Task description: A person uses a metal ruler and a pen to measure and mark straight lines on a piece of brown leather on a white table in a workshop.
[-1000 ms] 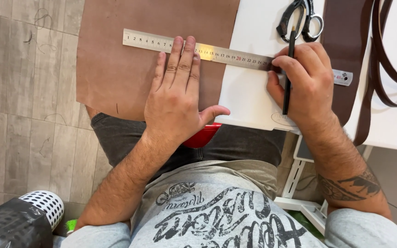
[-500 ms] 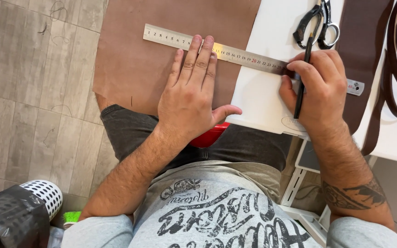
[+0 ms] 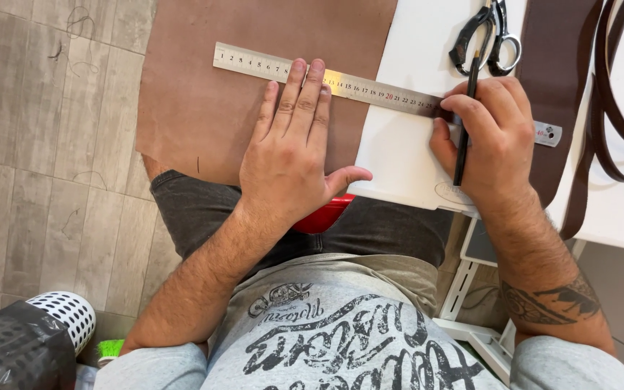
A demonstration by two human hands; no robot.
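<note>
Head view: the left hand (image 3: 288, 159) lies flat, pressing the stiff metal ruler (image 3: 355, 85) onto the soft, bendy brown leather sheet (image 3: 204, 94), half on the white desk (image 3: 406, 144); the right hand (image 3: 489, 141) has its grip closed on a thin black pen (image 3: 464, 123), best pinched low.

Leather workshop: brown leather sheet (image 3: 204, 87), steel ruler (image 3: 370, 88), scissors (image 3: 487, 40), leather straps (image 3: 608, 94) on white bench (image 3: 413, 43).

Your ruler (image 3: 370, 88) is brushed metal with a dull shine. The sheet (image 3: 204, 108) under it looks like matt brown leather, slightly napped. The board (image 3: 399, 159) is smooth white, probably plastic. The straps (image 3: 604, 94) are glossier leather.
</note>
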